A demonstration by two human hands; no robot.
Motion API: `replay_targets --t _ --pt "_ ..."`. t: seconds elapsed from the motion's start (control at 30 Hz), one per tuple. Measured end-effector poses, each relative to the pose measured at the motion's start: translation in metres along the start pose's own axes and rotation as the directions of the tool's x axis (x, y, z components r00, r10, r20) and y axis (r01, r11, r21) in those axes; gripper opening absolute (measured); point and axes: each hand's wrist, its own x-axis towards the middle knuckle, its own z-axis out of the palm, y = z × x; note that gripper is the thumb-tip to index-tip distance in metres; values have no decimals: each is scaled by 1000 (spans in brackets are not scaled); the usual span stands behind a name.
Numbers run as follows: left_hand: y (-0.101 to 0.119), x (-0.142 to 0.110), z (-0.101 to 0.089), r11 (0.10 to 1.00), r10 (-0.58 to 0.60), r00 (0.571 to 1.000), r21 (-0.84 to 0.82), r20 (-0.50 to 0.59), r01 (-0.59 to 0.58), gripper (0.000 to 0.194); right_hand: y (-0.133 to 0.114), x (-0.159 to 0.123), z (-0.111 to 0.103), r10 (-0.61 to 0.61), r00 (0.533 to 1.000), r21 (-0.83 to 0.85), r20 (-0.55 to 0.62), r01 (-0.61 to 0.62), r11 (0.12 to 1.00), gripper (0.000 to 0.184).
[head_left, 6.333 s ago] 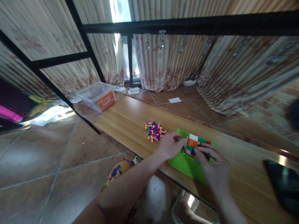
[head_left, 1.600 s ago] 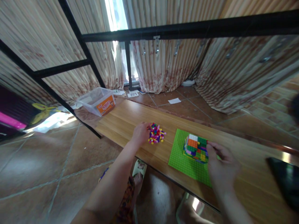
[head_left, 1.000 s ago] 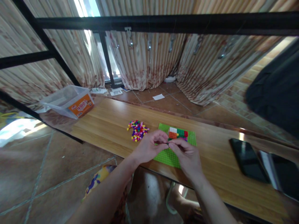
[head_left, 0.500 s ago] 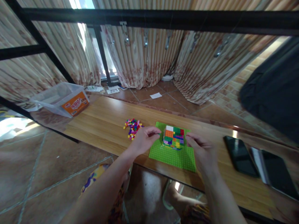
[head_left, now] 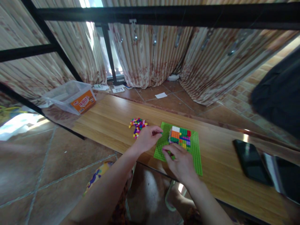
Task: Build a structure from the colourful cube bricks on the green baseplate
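A green studded baseplate lies on the wooden table. On it stands a block built of small bricks, white and orange on its left, green, red, purple and yellow elsewhere. My right hand rests on the plate just in front of the block, fingers curled and pressed to its near side. My left hand sits at the plate's left edge with fingertips pinched together; what they hold is too small to make out. A pile of loose coloured bricks lies just beyond the left hand.
A clear plastic tub with an orange label stands at the table's far left end. Two dark phones lie at the right. Black metal bars cross overhead. Curtains hang behind; papers lie on the tiled floor.
My right hand has come from the block's right side to its front, onto the plate. The left hand stays pinched at the plate's left edge. The camera has swung slightly.
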Motion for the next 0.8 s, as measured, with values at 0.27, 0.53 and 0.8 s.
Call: replay_targets --t 0.27,0.53,0.8 --pt "-2 2 -6 999 13 997 43 -76 -10 14 -15 3 33 29 987 -255 155 12 967 22" --pt "-8 6 -10 999 -36 977 -1 -209 37 18 -18 22 43 63 997 -239 40 -52 970 25" --pt "1 0 -4 960 -98 995 -264 4 96 24 -7 24 10 219 935 192 -279 -169 967 23"
